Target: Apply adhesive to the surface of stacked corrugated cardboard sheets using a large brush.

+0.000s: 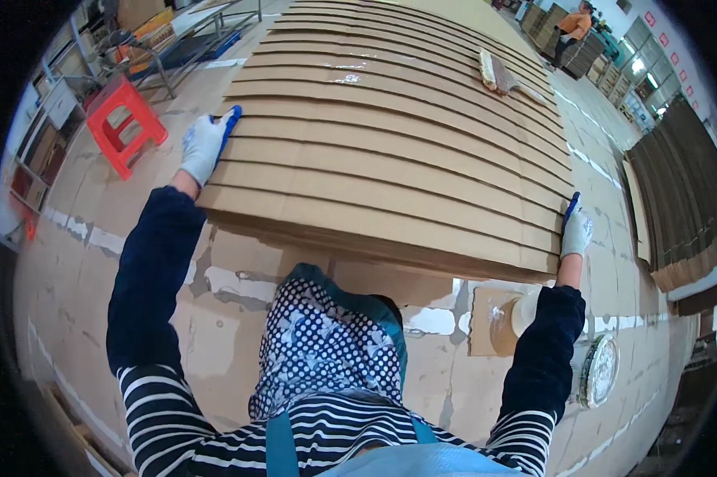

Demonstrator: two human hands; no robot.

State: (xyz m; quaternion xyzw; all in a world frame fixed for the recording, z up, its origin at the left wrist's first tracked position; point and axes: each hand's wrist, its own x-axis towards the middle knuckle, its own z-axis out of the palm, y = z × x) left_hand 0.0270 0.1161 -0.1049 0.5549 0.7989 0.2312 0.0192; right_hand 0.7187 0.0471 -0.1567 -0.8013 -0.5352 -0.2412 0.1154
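Left hand (206, 145) and right hand (577, 231) touch a wide stack of flat brown cardboard sheets (374, 183)

Both hands wear white gloves with blue palm sides. Each is laid nearly flat, palm side against the edge on its own side; how hard they press, I cannot tell. The stack sits between them and goes on ahead, its sheets lapped like steps. Back from the right hand, towards the body, are a round cream tub (524, 314) and a round, see-through bucket (601, 370). Just left of the left hand stands a red plastic stool (124, 123). Ahead, a pale-bristled brush (498, 73) lies on the sheets. Far past the right hand is a person in orange (577, 28).
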